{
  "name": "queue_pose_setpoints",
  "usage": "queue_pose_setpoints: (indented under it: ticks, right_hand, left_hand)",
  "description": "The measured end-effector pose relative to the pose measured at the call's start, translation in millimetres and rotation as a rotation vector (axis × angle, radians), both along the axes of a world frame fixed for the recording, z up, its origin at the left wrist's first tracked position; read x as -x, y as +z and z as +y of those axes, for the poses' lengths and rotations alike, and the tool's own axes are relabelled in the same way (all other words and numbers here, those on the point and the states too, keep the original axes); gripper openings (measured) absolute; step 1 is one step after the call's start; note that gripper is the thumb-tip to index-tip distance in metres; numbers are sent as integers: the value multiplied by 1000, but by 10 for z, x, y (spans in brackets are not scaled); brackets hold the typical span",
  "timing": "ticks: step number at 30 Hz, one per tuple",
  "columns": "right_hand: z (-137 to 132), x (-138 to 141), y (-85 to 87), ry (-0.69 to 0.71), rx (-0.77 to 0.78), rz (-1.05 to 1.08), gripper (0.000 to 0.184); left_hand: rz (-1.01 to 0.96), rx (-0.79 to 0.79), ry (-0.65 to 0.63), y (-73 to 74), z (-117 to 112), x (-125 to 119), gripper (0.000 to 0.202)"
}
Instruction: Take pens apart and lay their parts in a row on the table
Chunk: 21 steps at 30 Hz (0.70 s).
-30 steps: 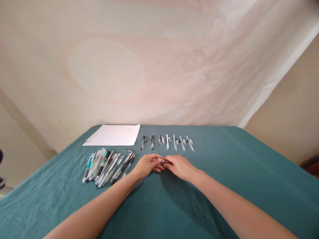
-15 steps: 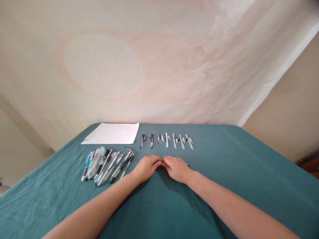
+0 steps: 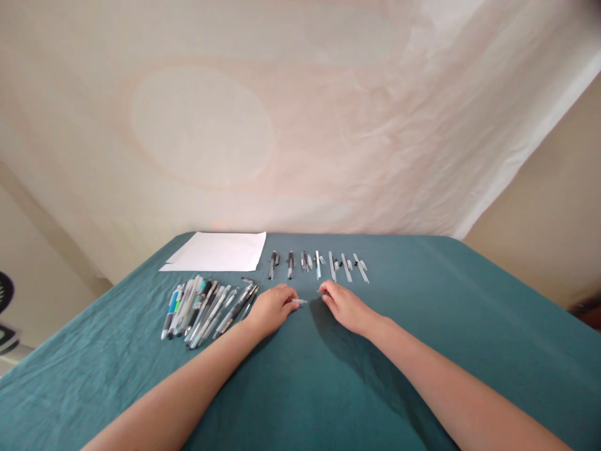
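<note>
Both of my hands rest on the teal tablecloth point(image 3: 422, 351) near the table's middle. My left hand point(image 3: 270, 309) is closed around a small pale pen part point(image 3: 297, 301) whose tip pokes out to the right. My right hand point(image 3: 345, 305) is curled with its fingertips pinched on something I cannot make out, a short gap from the left hand. Just left of my left hand lies a pile of several pens point(image 3: 206, 305). Beyond my hands runs a row of taken-apart pens and caps point(image 3: 317, 264).
A white sheet of paper point(image 3: 216, 252) lies at the table's far left edge. A pale cloth backdrop point(image 3: 291, 125) hangs behind the table. A dark patterned object point(image 3: 5, 313) shows at the far left, off the table.
My hands were joined on one pen; now they have drawn apart and moved slightly farther away, the left keeping a pale piece. The view shifted a little.
</note>
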State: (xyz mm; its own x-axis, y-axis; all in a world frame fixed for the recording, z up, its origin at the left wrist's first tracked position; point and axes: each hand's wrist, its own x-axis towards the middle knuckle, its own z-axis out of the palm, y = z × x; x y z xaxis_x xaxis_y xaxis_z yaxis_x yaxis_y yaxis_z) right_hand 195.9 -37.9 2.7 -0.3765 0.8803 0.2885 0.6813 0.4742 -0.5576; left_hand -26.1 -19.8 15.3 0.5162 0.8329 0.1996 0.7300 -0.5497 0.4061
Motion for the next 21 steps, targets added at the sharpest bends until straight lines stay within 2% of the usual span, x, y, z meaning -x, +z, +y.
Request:
queue_pose_setpoints:
  ticks: [2, 4, 7, 10, 12, 16, 21]
  right_hand:
    - [18, -37, 29, 38, 2, 50, 19]
    - [7, -33, 58, 83, 68, 76, 21]
    - [-46, 28, 85, 128, 237, 115, 24]
    - [-77, 67, 95, 163, 344, 172, 25]
    - [-61, 41, 102, 184, 391, 174, 27]
    - [41, -137, 106, 160, 516, 167, 36]
    - [150, -344, 57, 132, 752, 354, 45]
  left_hand:
    - [-54, -17, -25, -8, -14, -7, 24]
    - [-113, -35, -82, -8, -55, -50, 32]
    - [-133, -62, -172, 12, -133, -137, 21]
    - [-92, -101, -198, 40, -173, -175, 16]
    - [-65, -137, -178, 54, -155, -153, 18]
    - [-86, -188, -41, 55, -37, -37, 17]
    - [-104, -193, 30, 37, 60, 45, 13]
